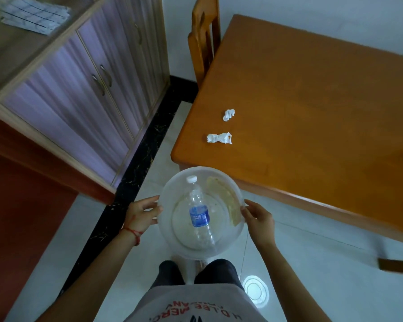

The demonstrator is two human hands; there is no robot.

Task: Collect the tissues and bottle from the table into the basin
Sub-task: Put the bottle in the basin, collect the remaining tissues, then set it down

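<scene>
A person stands on the white floor (312, 240) and holds a clear plastic basin (172, 247) in front of them with both hands. The left hand (141, 213) has its grip closed on the left rim of the basin, with the thumb on top of the rim. A red string is tied around that wrist. The right hand (258, 219) has its grip closed on the right rim. An empty bottle (198, 212) lies on its side inside the basin. It has a blue label and a white cap, and the cap points away from the person. A thin brownish piece leans on the inside wall of the basin at the right; what it is cannot be told. The orange wooden table (323, 112) is just past the basin, up and to the right. Two crumpled white tissues lie on it near its left edge: the near tissue (219, 138) close to the corner, and the far tissue (228, 114) a little beyond it. They do not touch. A wooden chair (204, 40) stands at the far end of the table. A cupboard (79, 89) with purple doors is on the left.
</scene>
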